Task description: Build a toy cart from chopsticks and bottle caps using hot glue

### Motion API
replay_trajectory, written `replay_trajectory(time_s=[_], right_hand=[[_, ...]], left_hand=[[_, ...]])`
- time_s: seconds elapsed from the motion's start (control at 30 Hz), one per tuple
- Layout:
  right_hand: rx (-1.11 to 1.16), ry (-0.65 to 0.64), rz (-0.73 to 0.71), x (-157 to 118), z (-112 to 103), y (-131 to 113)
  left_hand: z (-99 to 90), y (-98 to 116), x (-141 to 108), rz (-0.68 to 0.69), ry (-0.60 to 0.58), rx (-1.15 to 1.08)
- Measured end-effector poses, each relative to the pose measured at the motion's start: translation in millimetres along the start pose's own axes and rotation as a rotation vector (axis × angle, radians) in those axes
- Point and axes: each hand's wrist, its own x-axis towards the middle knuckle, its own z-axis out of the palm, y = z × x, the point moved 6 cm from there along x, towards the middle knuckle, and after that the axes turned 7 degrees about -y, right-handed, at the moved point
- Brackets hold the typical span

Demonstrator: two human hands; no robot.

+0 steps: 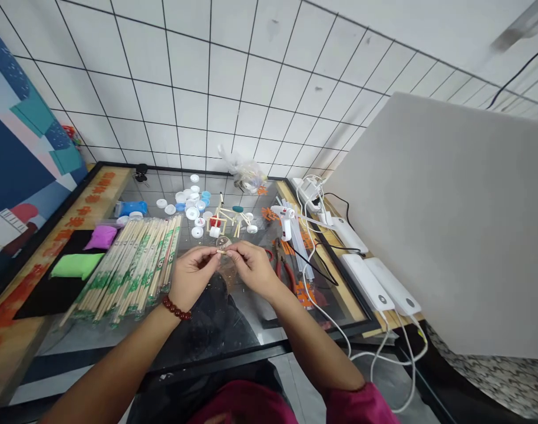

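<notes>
Between the fingertips of both hands is a short piece of wooden stick (221, 252). My left hand (195, 272), with a red bead bracelet at the wrist, pinches its left end. From the other side my right hand (251, 266) pinches the right end. Just beyond the fingers lies a small clear round item (223, 242). Farther back stand small stick constructions (220, 219) with a red part and a teal oval piece (237, 209). White and blue bottle caps (191, 213) are scattered behind to the left.
Wrapped chopsticks (131, 265) lie left, beside green (76, 266) and purple (101, 237) packets on black sheets. Right of my hands are red-handled pliers (289, 275), a white glue gun (286, 221), clear glue sticks (300, 247), cables and white power banks (369, 282). A plastic bag (246, 175) sits behind.
</notes>
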Motion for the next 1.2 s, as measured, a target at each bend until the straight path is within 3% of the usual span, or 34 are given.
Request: replay_trajectory(time_s=[0.3,0.47,0.6,0.73,0.83,1.03,1.2], right_hand=[[-0.130,-0.011,-0.074,-7,3,2],[-0.243,-0.003,-0.148,-10,12,1],[-0.286,0.005,-0.122,-10,19,2],[-0.232,0.019,-0.067,-8,19,8],[-0.204,0.038,-0.042,-8,17,12],[-0.228,0.004,-0.059,-9,20,14],[-0.182,0.029,-0.014,-9,18,18]], left_hand=[[2.5,20,-4,0.250,-0.005,0.317],[-0.2,29,-5,0.295,0.034,0.415],[-5.4,24,-3,0.218,0.057,0.413],[-4.3,5,1,0.065,-0.014,0.211],[-0.3,-3,2,0.042,-0.044,0.105],[-2.4,-5,2,0.039,-0.036,0.172],[-12.1,-8,8,-0.119,0.036,0.027]])
